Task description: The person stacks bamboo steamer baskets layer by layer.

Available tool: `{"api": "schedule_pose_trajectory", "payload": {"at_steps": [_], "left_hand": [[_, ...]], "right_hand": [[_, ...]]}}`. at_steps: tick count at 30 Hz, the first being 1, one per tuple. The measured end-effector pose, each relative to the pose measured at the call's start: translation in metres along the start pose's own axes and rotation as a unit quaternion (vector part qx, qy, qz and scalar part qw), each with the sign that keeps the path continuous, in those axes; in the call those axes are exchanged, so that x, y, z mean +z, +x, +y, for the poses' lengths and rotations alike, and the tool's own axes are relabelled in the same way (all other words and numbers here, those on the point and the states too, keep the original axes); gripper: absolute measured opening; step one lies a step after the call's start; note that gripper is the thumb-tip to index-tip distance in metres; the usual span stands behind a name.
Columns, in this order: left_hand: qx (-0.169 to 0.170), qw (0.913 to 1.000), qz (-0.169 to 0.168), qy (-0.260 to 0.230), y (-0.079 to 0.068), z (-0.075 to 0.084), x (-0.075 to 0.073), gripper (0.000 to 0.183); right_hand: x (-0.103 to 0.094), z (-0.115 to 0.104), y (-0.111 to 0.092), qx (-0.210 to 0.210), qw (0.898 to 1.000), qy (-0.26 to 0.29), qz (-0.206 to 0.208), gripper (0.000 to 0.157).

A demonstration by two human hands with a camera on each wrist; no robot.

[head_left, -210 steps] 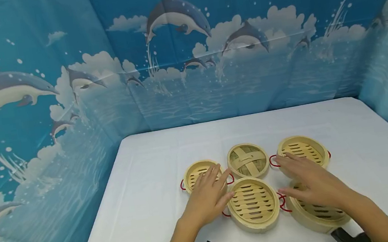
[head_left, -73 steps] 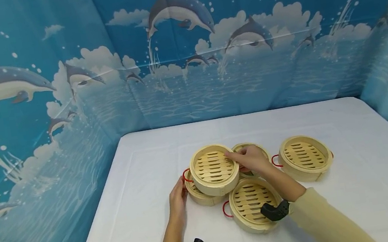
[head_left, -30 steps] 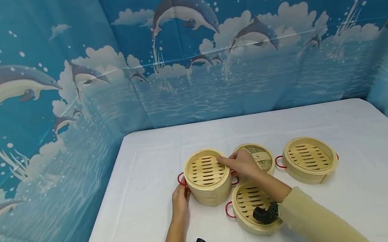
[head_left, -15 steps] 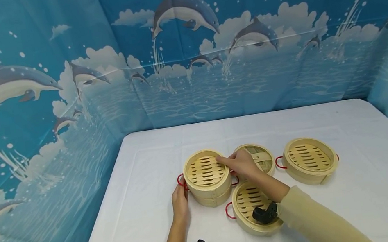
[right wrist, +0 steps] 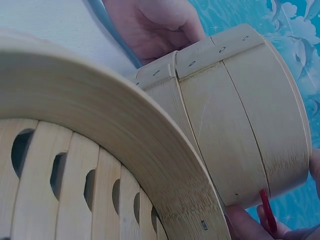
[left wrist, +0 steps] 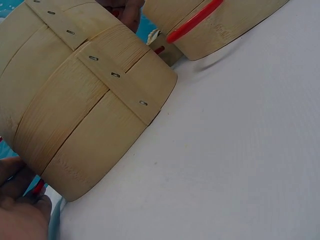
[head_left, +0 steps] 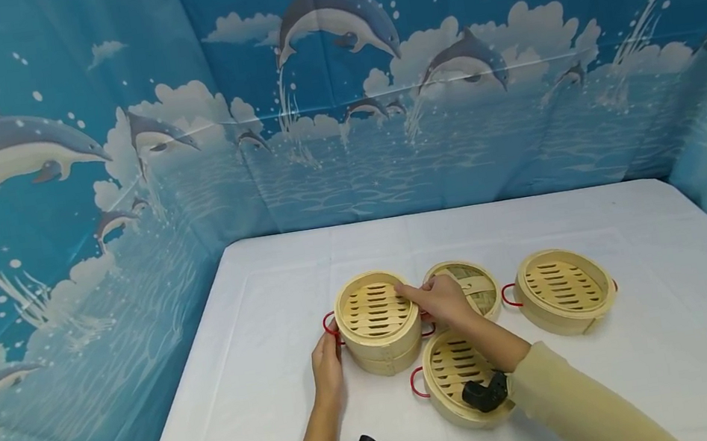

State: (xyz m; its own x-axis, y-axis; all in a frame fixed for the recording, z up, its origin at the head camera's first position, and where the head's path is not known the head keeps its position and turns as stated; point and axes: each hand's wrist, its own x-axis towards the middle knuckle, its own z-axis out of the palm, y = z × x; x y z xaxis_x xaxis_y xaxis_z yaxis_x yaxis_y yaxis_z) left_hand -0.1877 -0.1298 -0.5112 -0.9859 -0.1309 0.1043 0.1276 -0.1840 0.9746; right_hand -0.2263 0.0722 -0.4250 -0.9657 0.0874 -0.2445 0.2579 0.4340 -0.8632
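Note:
Two round bamboo steamer baskets stand stacked at the left of the group in the head view. The upper basket (head_left: pixel 376 311) sits squarely on the lower basket (left wrist: pixel 100 115), their rims lined up. My right hand (head_left: pixel 439 300) reaches across and pinches the upper basket's right rim, thumb inside. On the other side my left hand (head_left: pixel 327 371) is at the stack's left; the left wrist view shows its thumb and fingers around the lower basket's red handle (left wrist: pixel 38 187). The right wrist view shows the upper basket's wall (right wrist: pixel 225 120) and a red handle (right wrist: pixel 267 210) by my right fingers.
A third basket (head_left: pixel 439 374) lies in front, under my right forearm. Behind my right hand is a woven bamboo lid (head_left: pixel 481 285), partly hidden. Another basket (head_left: pixel 567 288) stands to the right. White cloth covers the table (head_left: pixel 228 389); a dolphin-print curtain (head_left: pixel 345 161) hangs behind.
Seven seconds ago both hands were over separate baskets. The near right basket was carried leftward and lowered onto the left one. Over the last second hands and stack have barely moved.

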Motion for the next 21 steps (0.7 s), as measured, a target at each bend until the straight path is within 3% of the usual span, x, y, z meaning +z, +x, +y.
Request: {"api": "schedule_pose_trajectory", "payload": {"at_steps": [21], "left_hand": [[-0.018, 0.9997, 0.015, -0.007, 0.0004, 0.0007, 0.0008, 0.041]], "right_hand": [[0.0000, 0.0021, -0.0017, -0.009, 1.000, 0.014, -0.002, 0.053]]}}
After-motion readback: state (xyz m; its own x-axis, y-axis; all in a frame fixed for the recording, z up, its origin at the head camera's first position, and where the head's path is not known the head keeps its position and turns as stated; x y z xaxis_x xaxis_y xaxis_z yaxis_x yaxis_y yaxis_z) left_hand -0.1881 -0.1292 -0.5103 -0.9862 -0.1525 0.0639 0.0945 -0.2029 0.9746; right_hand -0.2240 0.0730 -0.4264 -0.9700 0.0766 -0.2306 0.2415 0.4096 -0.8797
